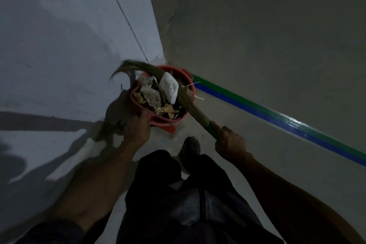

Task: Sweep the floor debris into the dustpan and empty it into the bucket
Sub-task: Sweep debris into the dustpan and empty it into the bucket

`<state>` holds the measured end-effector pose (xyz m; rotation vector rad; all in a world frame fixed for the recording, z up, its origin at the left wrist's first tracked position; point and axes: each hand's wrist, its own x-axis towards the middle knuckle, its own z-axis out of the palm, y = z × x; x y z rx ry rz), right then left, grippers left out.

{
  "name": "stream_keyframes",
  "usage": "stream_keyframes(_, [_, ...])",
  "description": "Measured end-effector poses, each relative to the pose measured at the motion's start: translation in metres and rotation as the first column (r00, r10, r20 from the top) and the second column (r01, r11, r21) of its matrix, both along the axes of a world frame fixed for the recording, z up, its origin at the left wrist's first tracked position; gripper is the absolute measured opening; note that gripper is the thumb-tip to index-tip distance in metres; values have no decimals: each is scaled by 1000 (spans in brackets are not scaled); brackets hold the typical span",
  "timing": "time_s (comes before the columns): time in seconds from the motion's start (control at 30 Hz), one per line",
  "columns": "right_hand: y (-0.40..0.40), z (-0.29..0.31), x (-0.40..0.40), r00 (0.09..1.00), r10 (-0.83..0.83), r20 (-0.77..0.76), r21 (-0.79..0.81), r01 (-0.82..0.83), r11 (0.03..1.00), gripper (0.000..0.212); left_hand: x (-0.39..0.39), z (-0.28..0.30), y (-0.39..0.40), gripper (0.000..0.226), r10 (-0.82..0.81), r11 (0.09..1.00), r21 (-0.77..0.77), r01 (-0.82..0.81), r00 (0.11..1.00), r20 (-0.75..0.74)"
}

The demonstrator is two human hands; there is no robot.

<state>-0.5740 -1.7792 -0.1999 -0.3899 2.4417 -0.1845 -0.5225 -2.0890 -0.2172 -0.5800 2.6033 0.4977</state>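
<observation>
Near the corner where the grey wall (59, 45) is meeting the floor (257, 164), head view: you are standing over a pink bucket (185, 77), which is sitting on the floor in the centre of the frame. It is holding debris (152, 97) up to the rim: crumpled clear wrappers, brownish scraps, and a white foam-like block (169, 88) lying tilted on top toward the right side.

Your left hand (137, 129) is gripping a pink edge at the near left of the bucket, fingers curled over it. Whether that edge is the bucket rim or a dustpan is not resolvable; the lighting is dim. A red-orange flat piece (170, 129) is showing just below the bucket on the near side.

Your right hand (229, 141) is closed around the green handle (211, 129) of a grass broom (150, 71). The broom is lying diagonally across the bucket's mouth, its bristles passing over the debris and curving out past the far left rim.

Green and blue tape stripes (277, 123) are running along the floor from behind the bucket toward the right. Your dark trousers (178, 194) and one shoe (190, 146) are showing near the bottom centre.
</observation>
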Motion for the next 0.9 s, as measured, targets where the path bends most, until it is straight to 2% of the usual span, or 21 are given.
stream_keyframes(0.13, [-29, -13, -3, 998, -59, 18, 55, 58, 997, 77, -32, -14, -31, 37, -95, 995, 10, 95, 992, 80])
stream_keyframes(0.27, [-61, -27, 4, 987, -159, 15, 89, 157, 984, 73, -62, -30, -61, 36, -209, 978, 37, 205, 966, 155])
stream_keyframes(0.43, [-100, -35, 19, 953, -302, 7, 126, 298, 946, 74, -95, -39, -90, 37, -390, 921, 81, 381, 903, 181])
stream_keyframes(0.53, [-113, -32, 24, 929, -369, 6, 147, 365, 920, 75, -117, -35, -94, 33, -448, 891, 32, 453, 863, 233])
stream_keyframes(0.67, [-119, -24, 33, 911, -413, -7, 117, 411, 904, 74, -131, -29, -98, 11, -526, 824, -83, 561, 811, 257])
stream_keyframes(0.77, [-118, -24, 38, 903, -429, -8, 116, 427, 897, 73, -132, -27, -100, 10, -558, 792, -123, 598, 790, 253])
stream_keyframes(0.9, [-114, -27, 51, 895, -443, 42, 89, 439, 894, 72, -125, -21, -99, 17, -554, 795, -127, 592, 796, 242])
